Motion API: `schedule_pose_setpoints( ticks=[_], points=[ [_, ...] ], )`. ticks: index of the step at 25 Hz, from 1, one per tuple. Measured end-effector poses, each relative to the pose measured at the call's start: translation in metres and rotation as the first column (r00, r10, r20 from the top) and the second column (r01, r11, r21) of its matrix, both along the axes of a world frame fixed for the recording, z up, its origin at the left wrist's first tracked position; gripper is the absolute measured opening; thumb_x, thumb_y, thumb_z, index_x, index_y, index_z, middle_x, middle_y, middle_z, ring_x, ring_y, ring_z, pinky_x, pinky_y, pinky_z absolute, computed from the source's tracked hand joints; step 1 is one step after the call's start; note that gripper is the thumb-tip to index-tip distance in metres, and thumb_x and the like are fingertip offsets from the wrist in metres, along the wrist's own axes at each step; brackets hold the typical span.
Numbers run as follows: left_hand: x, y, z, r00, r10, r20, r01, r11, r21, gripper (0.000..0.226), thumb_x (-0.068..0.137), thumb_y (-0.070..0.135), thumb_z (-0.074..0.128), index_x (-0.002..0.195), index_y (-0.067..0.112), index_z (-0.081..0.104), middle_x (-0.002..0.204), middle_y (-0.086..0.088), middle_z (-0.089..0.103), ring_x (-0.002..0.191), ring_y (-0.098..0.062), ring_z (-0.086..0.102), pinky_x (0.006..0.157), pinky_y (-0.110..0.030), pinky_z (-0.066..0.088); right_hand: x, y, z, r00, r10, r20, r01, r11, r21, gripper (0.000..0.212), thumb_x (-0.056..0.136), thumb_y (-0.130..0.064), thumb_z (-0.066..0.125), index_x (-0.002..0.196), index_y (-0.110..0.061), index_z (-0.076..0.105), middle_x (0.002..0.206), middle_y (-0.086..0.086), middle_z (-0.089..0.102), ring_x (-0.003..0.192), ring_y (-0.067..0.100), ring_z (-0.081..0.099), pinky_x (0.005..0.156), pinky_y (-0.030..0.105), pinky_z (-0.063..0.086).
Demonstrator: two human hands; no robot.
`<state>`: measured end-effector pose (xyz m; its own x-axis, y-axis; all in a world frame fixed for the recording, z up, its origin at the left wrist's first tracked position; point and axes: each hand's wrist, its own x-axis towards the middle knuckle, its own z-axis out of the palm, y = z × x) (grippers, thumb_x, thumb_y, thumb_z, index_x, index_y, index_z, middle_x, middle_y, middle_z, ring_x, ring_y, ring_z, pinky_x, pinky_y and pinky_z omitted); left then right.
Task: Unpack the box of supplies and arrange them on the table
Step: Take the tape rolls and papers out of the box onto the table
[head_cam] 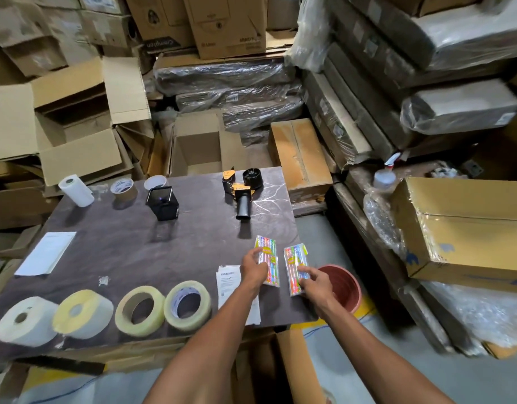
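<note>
Two clear packs of colourful pens lie side by side near the right edge of the dark table (128, 252). My left hand (252, 268) pinches the left pen pack (268, 259) at its near end. My right hand (315, 282) rests its fingertips on the near end of the right pen pack (295, 265). Both packs lie flat on the table. Several tape rolls (140, 311) stand in a row along the front edge. A tape dispenser (242, 191) and a black mesh holder (163, 204) sit farther back. An open cardboard box (292, 365) is below the table's front edge.
A red plastic cup (343, 287) sits at the table's right corner beside my right hand. Printed sheets (231, 290) lie under my left wrist, and a white sheet (47, 253) lies at left. A paper roll (75, 190) and brown tape (123, 189) stand at the back. Stacked cartons surround the table.
</note>
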<state>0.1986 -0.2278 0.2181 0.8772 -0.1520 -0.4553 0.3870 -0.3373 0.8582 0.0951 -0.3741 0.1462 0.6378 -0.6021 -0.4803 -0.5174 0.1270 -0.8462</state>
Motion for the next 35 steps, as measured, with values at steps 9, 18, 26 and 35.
schedule_pose_setpoints(
  ticks=[9, 18, 26, 35],
  points=[
    [0.002, -0.02, -0.034, 1.0, -0.014, 0.013, 0.01, 0.975, 0.22, 0.053, 0.082, -0.006, 0.058, 0.126, 0.023, 0.06, 0.121, -0.002, 0.064, 0.105, -0.027, 0.066, 0.087, -0.044, 0.059, 0.012, 0.001, 0.04, 0.971, 0.216, -0.1, -0.233, 0.948, -0.218, 0.041, 0.082, 0.003, 0.059, 0.113, -0.021, 0.072, 0.098, -0.002, 0.069, 0.072, 0.008, 0.06, 0.059, 0.006, 0.041],
    [-0.015, -0.025, -0.006, 0.987, -0.141, 0.079, 0.108, 0.94, 0.324, 0.058, 0.086, -0.005, 0.052, 0.141, 0.011, 0.049, 0.137, -0.014, 0.051, 0.127, -0.029, 0.05, 0.1, -0.03, 0.042, 0.014, 0.022, 0.035, 0.922, 0.319, -0.22, -0.385, 0.813, -0.437, 0.04, 0.089, -0.016, 0.057, 0.128, -0.019, 0.065, 0.117, 0.013, 0.058, 0.115, 0.028, 0.054, 0.097, 0.026, 0.037],
    [-0.025, -0.005, -0.006, 0.991, -0.098, 0.087, 0.076, 0.972, 0.221, 0.058, 0.085, 0.0, 0.05, 0.14, 0.018, 0.054, 0.133, -0.007, 0.062, 0.121, -0.026, 0.058, 0.104, -0.038, 0.048, 0.009, 0.031, 0.034, 0.905, 0.325, -0.273, -0.421, 0.767, -0.484, 0.044, 0.089, -0.015, 0.055, 0.132, -0.021, 0.063, 0.132, 0.012, 0.054, 0.127, 0.031, 0.045, 0.108, 0.033, 0.033],
    [-0.059, 0.03, -0.008, 0.992, -0.082, 0.091, 0.077, 0.995, 0.064, 0.039, 0.092, 0.008, 0.053, 0.128, 0.023, 0.058, 0.111, 0.0, 0.067, 0.101, -0.021, 0.065, 0.091, -0.039, 0.055, -0.009, 0.042, 0.038, 0.941, 0.256, -0.22, -0.335, 0.788, -0.516, 0.039, 0.088, -0.007, 0.053, 0.124, -0.015, 0.065, 0.132, 0.013, 0.052, 0.123, 0.03, 0.048, 0.103, 0.031, 0.035]
  ],
)
